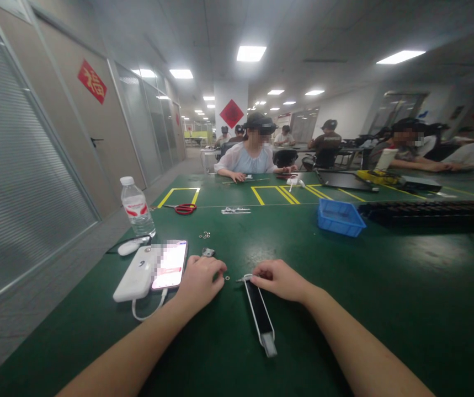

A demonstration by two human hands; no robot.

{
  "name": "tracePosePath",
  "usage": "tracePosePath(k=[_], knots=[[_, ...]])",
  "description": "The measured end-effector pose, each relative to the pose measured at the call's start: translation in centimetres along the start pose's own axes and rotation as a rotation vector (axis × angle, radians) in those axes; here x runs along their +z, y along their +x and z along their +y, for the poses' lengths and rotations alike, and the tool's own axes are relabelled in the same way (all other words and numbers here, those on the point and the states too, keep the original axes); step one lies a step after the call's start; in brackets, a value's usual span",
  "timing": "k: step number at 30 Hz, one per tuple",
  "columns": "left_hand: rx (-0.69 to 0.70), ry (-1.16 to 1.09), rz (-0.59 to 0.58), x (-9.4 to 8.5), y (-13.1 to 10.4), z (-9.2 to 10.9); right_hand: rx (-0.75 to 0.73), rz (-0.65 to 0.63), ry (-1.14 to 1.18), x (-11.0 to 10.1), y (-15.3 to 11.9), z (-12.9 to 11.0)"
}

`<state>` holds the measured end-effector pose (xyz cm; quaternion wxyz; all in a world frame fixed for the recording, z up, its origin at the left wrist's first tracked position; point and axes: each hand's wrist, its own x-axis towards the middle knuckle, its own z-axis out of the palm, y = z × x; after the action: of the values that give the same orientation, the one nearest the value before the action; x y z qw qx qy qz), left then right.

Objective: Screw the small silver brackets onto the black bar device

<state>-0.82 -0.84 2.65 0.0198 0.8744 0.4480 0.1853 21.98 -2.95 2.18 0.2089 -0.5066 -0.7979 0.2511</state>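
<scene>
My right hand (280,280) grips the far end of a long narrow black device with a white frame (260,309), thumb on top and fingers curled. A grey-white tab (269,345) sticks out of its near end, and a thin metal pin (240,280) points left from its far end. My left hand (201,280) rests on the green table with fingers bent, thumb and forefinger apart and nothing visible between them. Just right of its fingertips lies a small ring (227,278). A small metal piece (208,252) sits beyond its knuckles.
On the left are a white power bank (135,275), a lit phone (172,267), a white mouse-like object (133,246) and a water bottle (137,212). Farther off lie several small rings (206,235), red-handled scissors (185,209) and a blue bin (340,218). A person (251,151) sits opposite.
</scene>
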Motion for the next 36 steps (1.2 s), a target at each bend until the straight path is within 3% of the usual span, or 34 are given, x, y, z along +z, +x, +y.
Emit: tracePosePath(k=[10,18,36], knots=[[-0.037,-0.258,0.016,0.9,-0.1,1.5,0.026,-0.007,0.032,0.1,0.1,0.4],[-0.001,-0.334,0.056,1.3,-0.1,1.6,0.023,-0.008,0.041,0.2,0.1,0.5],[-0.064,-0.42,0.094,1.7,-0.1,1.4,0.017,-0.005,0.044,0.3,0.3,0.7]])
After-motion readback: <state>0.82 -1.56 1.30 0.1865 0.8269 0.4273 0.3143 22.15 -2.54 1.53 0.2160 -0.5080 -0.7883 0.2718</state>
